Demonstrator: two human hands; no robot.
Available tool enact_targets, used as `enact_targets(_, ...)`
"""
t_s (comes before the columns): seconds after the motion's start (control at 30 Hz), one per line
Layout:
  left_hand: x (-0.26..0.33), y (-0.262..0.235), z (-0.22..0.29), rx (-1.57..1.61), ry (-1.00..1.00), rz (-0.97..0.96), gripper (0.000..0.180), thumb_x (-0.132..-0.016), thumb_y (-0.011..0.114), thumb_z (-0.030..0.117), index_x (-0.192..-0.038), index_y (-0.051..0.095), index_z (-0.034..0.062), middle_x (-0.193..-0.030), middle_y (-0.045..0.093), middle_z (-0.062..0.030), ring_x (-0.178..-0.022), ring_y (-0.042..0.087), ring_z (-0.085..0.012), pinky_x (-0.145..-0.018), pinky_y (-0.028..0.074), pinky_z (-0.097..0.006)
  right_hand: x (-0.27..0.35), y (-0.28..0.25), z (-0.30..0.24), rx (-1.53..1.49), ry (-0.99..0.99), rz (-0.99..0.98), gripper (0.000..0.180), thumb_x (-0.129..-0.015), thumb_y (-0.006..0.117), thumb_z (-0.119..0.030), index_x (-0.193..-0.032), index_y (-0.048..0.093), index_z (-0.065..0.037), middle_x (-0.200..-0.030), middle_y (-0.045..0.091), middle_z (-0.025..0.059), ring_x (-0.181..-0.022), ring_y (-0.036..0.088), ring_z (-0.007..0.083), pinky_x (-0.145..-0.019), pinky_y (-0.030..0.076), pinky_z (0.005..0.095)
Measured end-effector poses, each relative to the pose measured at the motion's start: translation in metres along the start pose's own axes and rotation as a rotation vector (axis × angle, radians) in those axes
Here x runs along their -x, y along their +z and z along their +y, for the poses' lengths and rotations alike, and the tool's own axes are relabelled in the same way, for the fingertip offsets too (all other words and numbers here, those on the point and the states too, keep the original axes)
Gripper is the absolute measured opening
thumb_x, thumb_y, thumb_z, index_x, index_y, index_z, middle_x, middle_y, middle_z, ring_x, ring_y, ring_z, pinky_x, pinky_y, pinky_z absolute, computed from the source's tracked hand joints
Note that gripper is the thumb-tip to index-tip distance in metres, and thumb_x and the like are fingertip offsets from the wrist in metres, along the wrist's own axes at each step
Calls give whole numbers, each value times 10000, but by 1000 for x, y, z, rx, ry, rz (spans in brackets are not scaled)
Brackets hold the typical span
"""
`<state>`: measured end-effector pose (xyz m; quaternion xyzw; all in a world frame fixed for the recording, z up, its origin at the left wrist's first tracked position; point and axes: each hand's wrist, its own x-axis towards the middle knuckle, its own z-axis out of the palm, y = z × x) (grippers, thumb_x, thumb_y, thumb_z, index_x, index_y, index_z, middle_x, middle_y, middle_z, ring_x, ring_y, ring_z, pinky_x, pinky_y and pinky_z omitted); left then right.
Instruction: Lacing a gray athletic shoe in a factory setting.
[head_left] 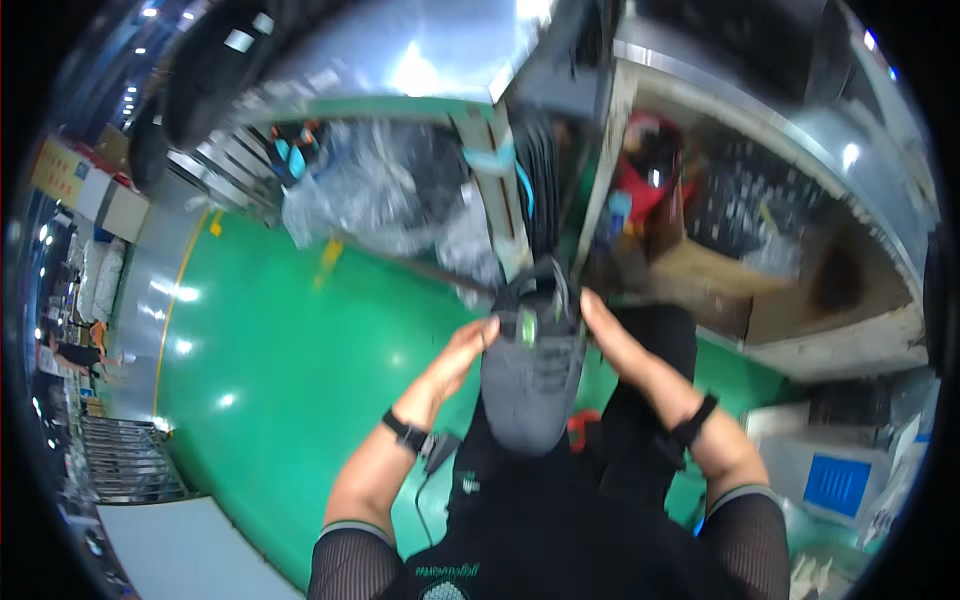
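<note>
A dark grey sneaker (532, 395) with a black collar and laces is held up over my lap, its toe toward me and its opening away. A small bright green patch shows near the tongue. My left hand (467, 350) grips the sneaker's left side near the heel half, thumb and fingers against the upper. On the opposite side, my right hand (603, 322) presses along the collar with its fingers fairly straight. The sneaker's sole and the fingertips beneath it are hidden.
Ahead stands a metal bench with a grey post (497, 190). Clear plastic bags (365, 195) lie under it on the left. An open cabinet (850, 270) at right holds a cardboard piece and red items. A white table (195, 550) stands at lower left on the green floor (270, 350).
</note>
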<state>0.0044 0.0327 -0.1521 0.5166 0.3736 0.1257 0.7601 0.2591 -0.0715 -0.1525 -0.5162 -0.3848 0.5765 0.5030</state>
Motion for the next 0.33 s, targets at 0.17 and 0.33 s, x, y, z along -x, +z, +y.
enact_targets(0.17, 109, 56, 141, 174, 180, -233, 548, -857, 708, 224, -1310, 507, -10, -1280, 572, -98, -1175, 526, -188, -1022, 407, -359, 39, 38, -86, -80, -126, -145, 695, -991, 428, -470, -1479, 231, -16, -1497, 305, 89, -1394, 249, 205, -1138, 191, 337)
enact_targets(0.33, 187, 91, 276, -1052, 731, 45, 419, -907, 641, 201, -1297, 548, 80, -1287, 575, -123, -1114, 574, -321, -1010, 411, -342, 60, 7, -185, 213, -362, -202, 590, -987, 516, -314, -1458, 290, -40, -1422, 421, 129, -1349, 380, 219, -1085, 335, 394)
